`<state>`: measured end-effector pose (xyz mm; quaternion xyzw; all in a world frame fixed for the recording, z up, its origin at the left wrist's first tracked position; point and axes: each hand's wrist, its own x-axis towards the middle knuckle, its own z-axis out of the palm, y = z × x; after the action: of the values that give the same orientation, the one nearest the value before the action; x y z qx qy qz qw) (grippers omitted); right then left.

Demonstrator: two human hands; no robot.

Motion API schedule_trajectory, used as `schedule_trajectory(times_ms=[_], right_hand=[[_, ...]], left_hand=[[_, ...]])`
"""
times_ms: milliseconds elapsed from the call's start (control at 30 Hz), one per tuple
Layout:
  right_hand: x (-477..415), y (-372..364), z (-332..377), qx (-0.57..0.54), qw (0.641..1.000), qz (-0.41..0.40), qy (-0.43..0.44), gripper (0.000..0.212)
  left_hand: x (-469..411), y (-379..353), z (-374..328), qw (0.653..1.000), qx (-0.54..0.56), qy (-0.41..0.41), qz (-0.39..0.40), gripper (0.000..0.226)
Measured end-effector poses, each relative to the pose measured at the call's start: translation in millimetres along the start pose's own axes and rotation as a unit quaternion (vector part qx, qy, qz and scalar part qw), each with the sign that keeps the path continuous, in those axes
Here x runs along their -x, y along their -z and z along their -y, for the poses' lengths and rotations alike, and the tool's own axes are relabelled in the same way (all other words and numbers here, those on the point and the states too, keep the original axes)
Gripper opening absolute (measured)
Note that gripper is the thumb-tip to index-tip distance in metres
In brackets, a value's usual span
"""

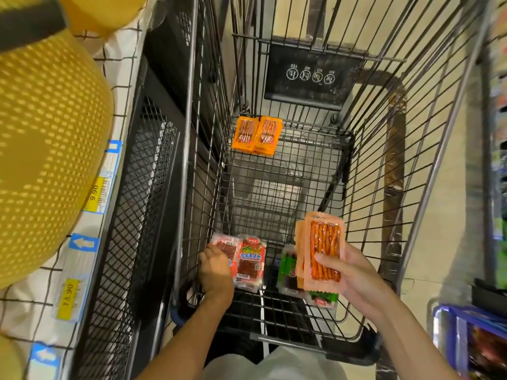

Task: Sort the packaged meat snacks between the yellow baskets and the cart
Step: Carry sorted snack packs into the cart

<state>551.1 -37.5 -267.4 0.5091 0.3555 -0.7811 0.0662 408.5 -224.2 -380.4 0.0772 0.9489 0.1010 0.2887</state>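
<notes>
Cart (384, 149) dark metal wire; snack packs (325, 248) glossy plastic film (see-through window); baskets (46, 149) perforated yellow plastic.

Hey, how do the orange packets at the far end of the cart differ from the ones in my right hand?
The far packets are deep orange with printed fronts; the held packets are paler peach with a clear window showing red sticks. The far packets rest side by side, untouched, low in the cart; the held packets are stacked and raised in the grip of the right hand. Both are flat, rectangular snack packs.
</notes>
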Motion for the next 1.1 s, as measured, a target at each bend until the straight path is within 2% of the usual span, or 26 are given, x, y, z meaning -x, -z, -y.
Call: schedule_trajectory(times_ms=[33,167,233,267,300,367,400,433,533,600,700,800,900,967,1100], right_hand=[[0.1,-0.8,2.5,-0.006,1.0,0.0,0.0,0.047],[-1.6,-5.7,18.8,-0.017,1.0,0.005,0.019,0.047],[-5.3,-9.5,28.9,-0.024,0.999,0.001,0.033,0.048],[-7.9,-12.0,34.6,-0.027,0.999,-0.001,0.04,0.048],[-10.8,-15.1,40.6,-0.026,0.999,-0.003,0.047,0.048],[-17.1,-21.7,55.1,-0.02,0.998,-0.002,0.068,0.046],[-21.6,-24.9,63.1,-0.019,0.996,-0.002,0.083,0.045],[-28.0,-27.3,71.9,-0.018,0.995,-0.003,0.099,0.044],[-60.2,-33.8,98.7,0.021,0.988,-0.015,0.152,0.035],[-96.3,-38.0,117.3,0.109,0.973,-0.052,0.195,0.032],[-161.5,-51.3,148.4,0.216,0.927,-0.044,0.303,0.049],[-233.4,-67.2,171.1,0.378,0.824,-0.016,0.421,0.05],[-299.6,-83.7,178.8,0.477,0.743,0.008,0.47,0.045],[-331.7,-94.8,175.8,0.53,0.704,0.043,0.471,0.046],[-371.1,-104.6,161.0,0.581,0.63,0.11,0.503,0.03]], left_hand=[[1.2,4.1,-4.0,1.0,-0.01,0.002,0.005,0.058],[6.8,28.3,-26.8,0.992,-0.09,-0.081,0.041,0.065],[11.6,56.7,-54.0,0.987,-0.046,-0.134,0.07,0.051],[11.2,73.4,-68.9,0.978,0.003,-0.202,0.045,0.044],[7.6,92.5,-83.3,0.955,0.054,-0.29,-0.029,0.041],[-9.5,138.1,-113.4,0.881,0.087,-0.404,-0.228,0.042],[-24.6,162.0,-126.4,0.851,0.074,-0.426,-0.299,0.041],[-41.1,184.0,-138.3,0.842,0.05,-0.424,-0.329,0.041],[-88.6,224.1,-164.7,0.885,-0.033,-0.356,-0.297,0.058],[-111.5,224.4,-170.9,0.903,-0.095,-0.327,-0.262,0.068],[-132.8,213.4,-174.2,0.919,-0.042,-0.325,-0.22,0.07],[-145.4,204.7,-164.1,0.909,0.003,-0.351,-0.225,0.064],[-156.8,199.5,-153.1,0.901,0.023,-0.356,-0.246,0.057],[-160.2,195.0,-152.8,0.904,0.046,-0.346,-0.248,0.055],[-164.1,189.5,-154.5,0.894,0.05,-0.349,-0.275,0.055]])
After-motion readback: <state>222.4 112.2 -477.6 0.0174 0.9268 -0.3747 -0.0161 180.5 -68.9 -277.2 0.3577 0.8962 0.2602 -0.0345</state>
